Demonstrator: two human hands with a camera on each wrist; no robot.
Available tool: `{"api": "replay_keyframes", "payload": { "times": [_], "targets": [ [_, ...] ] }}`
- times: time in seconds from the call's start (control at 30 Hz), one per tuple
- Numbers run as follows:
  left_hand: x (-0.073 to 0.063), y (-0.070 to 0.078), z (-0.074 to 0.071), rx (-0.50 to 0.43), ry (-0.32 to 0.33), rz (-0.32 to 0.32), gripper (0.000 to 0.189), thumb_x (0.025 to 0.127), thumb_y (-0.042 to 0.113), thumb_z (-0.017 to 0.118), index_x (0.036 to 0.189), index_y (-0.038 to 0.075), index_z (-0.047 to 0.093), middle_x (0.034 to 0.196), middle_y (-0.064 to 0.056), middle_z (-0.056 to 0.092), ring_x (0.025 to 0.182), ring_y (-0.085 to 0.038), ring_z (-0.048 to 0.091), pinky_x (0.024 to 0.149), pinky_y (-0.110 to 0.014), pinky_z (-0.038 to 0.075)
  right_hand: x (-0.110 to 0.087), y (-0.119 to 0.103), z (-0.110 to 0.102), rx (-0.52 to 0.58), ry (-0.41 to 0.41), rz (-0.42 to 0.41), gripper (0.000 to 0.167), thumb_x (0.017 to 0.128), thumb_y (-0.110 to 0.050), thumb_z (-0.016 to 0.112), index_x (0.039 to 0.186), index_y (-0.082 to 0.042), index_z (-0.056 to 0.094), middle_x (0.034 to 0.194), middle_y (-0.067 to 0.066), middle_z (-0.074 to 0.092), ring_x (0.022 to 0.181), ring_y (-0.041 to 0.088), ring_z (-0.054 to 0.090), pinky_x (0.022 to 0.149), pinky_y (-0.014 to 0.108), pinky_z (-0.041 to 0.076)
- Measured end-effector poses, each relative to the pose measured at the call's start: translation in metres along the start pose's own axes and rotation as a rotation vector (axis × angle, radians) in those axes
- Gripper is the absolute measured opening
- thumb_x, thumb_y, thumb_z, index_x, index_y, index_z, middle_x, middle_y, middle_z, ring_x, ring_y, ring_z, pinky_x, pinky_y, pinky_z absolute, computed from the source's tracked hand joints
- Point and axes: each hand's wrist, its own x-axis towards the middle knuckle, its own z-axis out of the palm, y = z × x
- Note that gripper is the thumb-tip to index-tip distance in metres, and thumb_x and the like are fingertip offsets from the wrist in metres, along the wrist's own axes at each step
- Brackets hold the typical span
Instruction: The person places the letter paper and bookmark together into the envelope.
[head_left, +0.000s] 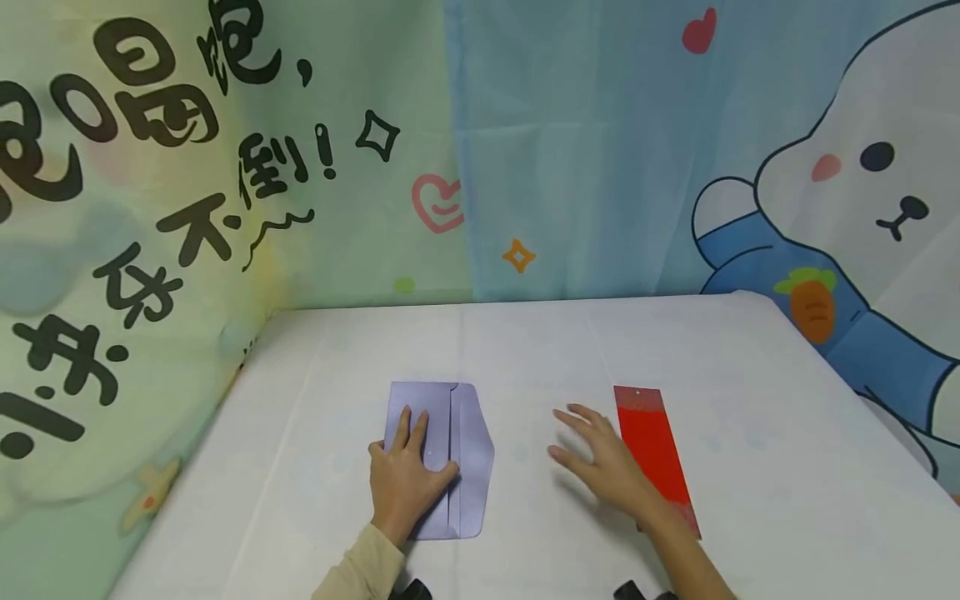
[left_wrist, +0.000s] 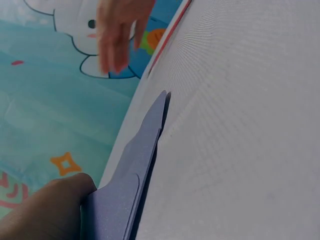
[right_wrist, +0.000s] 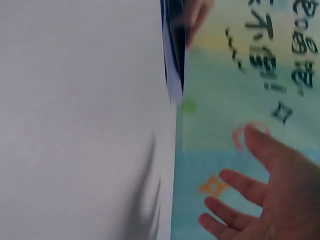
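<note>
A lavender paper envelope [head_left: 470,467] lies on the table with its flap unfolded towards the right. My left hand [head_left: 408,479] rests on the envelope body, two fingers stretched forward and the thumb out to the right, near the flap's crease. In the left wrist view, that thumb touches the lavender paper [left_wrist: 120,200], which stands slightly off the tabletop. Between the envelope and a long red strip [head_left: 654,450], my right hand [head_left: 603,462] hovers above the table, holding nothing. The right wrist view shows its fingers spread apart. My right forearm hides part of the strip's lower end.
A white cloth covers the table [head_left: 540,350]. Behind it hangs a printed backdrop curtain [head_left: 562,167] with lettering and a cartoon animal. Black objects [head_left: 632,591], partly cut off, show at the near edge beside both wrists.
</note>
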Motion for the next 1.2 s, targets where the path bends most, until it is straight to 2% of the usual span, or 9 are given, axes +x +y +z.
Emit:
{"api": "replay_keyframes", "payload": {
  "times": [0.13,0.2,0.27,0.37,0.47,0.53,0.73,0.9,1.2],
  "targets": [
    [-0.001,0.000,0.002,0.004,0.002,-0.006,0.078,0.057,0.050,0.067,0.125,0.012,0.059,0.133,-0.013,0.050,0.072,-0.038,0.044,0.063,-0.043,0.041,-0.023,0.034,-0.033,-0.128,0.221,0.138,0.054,0.088,-0.028,0.061,0.131,0.000,0.048,0.133,0.027,0.039,0.120,0.046,0.034,0.090,0.063,0.030],
    [-0.001,0.001,0.002,0.002,0.000,-0.012,0.079,0.057,0.050,0.068,0.126,0.013,0.059,0.133,-0.013,0.050,0.073,-0.038,0.044,0.064,-0.043,0.041,-0.029,0.049,-0.041,-0.185,0.330,0.211,0.055,0.086,-0.026,0.062,0.130,0.004,0.047,0.130,0.032,0.039,0.118,0.049,0.034,0.092,0.064,0.028],
    [-0.002,0.001,0.002,-0.002,-0.003,-0.013,0.079,0.057,0.050,0.068,0.126,0.013,0.059,0.134,-0.013,0.049,0.073,-0.039,0.044,0.065,-0.043,0.041,-0.032,0.061,-0.042,-0.217,0.386,0.277,0.060,0.085,-0.028,0.062,0.131,0.007,0.045,0.130,0.035,0.039,0.119,0.051,0.033,0.093,0.065,0.025],
    [-0.004,0.001,0.001,-0.008,-0.013,-0.012,0.080,0.057,0.051,0.068,0.126,0.013,0.059,0.134,-0.013,0.049,0.073,-0.039,0.044,0.066,-0.043,0.041,-0.036,0.075,-0.037,-0.254,0.351,0.307,0.070,0.083,-0.036,0.063,0.133,0.009,0.040,0.132,0.038,0.035,0.122,0.053,0.029,0.095,0.067,0.018],
    [-0.005,0.001,0.000,-0.011,-0.023,-0.016,0.081,0.057,0.051,0.068,0.127,0.013,0.058,0.135,-0.013,0.048,0.074,-0.040,0.044,0.067,-0.044,0.041,-0.038,0.083,-0.031,-0.297,0.287,0.282,0.075,0.083,-0.041,0.061,0.134,0.009,0.039,0.133,0.039,0.033,0.124,0.053,0.026,0.096,0.068,0.011],
    [-0.006,0.001,-0.001,-0.009,-0.027,-0.017,0.081,0.057,0.051,0.068,0.127,0.013,0.058,0.135,-0.013,0.048,0.075,-0.041,0.045,0.069,-0.044,0.041,-0.040,0.084,-0.029,-0.316,0.275,0.263,0.075,0.083,-0.043,0.061,0.134,0.007,0.040,0.134,0.038,0.032,0.126,0.051,0.025,0.098,0.066,0.008],
    [-0.006,0.001,-0.001,-0.017,-0.015,-0.002,0.080,0.057,0.050,0.069,0.126,0.012,0.058,0.134,-0.014,0.049,0.073,-0.042,0.045,0.072,-0.046,0.039,-0.043,0.083,-0.025,-0.356,0.274,0.221,0.068,0.085,-0.043,0.059,0.134,0.003,0.044,0.137,0.032,0.034,0.128,0.045,0.028,0.100,0.064,0.004],
    [-0.006,0.001,-0.001,-0.013,-0.022,0.001,0.081,0.057,0.051,0.070,0.126,0.012,0.058,0.134,-0.014,0.049,0.073,-0.041,0.045,0.073,-0.045,0.037,-0.044,0.086,-0.021,-0.373,0.299,0.208,0.061,0.084,-0.038,0.062,0.131,-0.001,0.050,0.137,0.031,0.036,0.126,0.045,0.030,0.100,0.064,0.005],
    [-0.007,0.000,-0.002,-0.010,-0.026,-0.004,0.080,0.057,0.051,0.070,0.127,0.012,0.058,0.134,-0.013,0.048,0.073,-0.041,0.044,0.072,-0.044,0.038,-0.044,0.086,-0.020,-0.357,0.319,0.203,0.058,0.083,-0.036,0.064,0.128,-0.001,0.053,0.136,0.030,0.037,0.126,0.045,0.031,0.100,0.064,0.006]
  ]
}}
